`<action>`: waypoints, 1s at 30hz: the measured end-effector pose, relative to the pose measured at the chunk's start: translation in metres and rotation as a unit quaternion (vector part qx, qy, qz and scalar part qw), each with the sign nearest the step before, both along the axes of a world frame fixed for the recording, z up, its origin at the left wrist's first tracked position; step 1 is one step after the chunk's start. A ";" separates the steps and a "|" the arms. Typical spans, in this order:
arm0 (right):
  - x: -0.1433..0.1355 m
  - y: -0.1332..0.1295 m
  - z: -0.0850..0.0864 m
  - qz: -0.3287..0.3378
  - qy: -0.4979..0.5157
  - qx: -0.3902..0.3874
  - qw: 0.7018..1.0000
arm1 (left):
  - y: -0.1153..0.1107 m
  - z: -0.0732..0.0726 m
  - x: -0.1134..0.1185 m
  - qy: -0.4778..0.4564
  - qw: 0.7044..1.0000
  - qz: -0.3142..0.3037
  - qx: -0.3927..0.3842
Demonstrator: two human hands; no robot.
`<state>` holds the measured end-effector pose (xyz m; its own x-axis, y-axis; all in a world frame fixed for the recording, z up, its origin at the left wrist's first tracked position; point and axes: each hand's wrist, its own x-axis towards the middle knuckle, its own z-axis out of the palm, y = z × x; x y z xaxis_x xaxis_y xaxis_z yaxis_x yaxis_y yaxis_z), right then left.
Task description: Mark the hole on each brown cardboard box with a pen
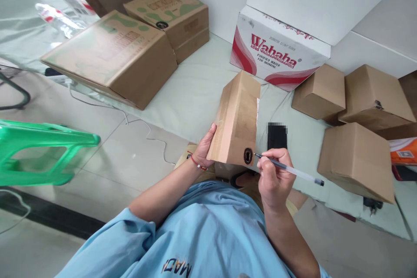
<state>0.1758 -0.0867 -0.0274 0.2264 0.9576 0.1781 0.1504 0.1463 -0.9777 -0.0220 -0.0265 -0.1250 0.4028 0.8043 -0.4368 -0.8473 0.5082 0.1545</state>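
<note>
Blue cloth of my shirt (208, 234) filled the bottom of the frame, and above it, near the middle, I held a small brown carton (243, 113) tilted at the near edge of the cloth-covered surface (195, 82). My left hand (204, 150) gripped its lower left edge, thumb along the side; the other fingers were hidden, so I could not tell how far they reached beneath. My right hand (276, 178) pinched a slim pen (299, 173) between thumb and fingers, its tip just beside a black oval mark (248, 156) near the carton's lower right corner; whether point met cardboard was too fine to make out. I judged the carton light, since one hand bore it, and stiff along its folds, though a broad face would likely dent under a hard thumb. Dry cardboard should not slip much, so a lower edge or corner seemed the best hold, clear of the mark. Smoother, the pen's barrel could slide more easily and wanted a pinch close to the tip.
</note>
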 end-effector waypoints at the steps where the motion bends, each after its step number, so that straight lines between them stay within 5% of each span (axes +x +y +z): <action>1: -0.001 0.001 0.000 -0.005 -0.003 0.002 1.000 | 0.000 0.000 0.000 0.000 1.000 -0.001 0.000; 30: 0.001 0.002 0.002 0.011 -0.057 0.015 0.998 | 0.000 0.003 0.001 0.002 1.000 0.001 -0.002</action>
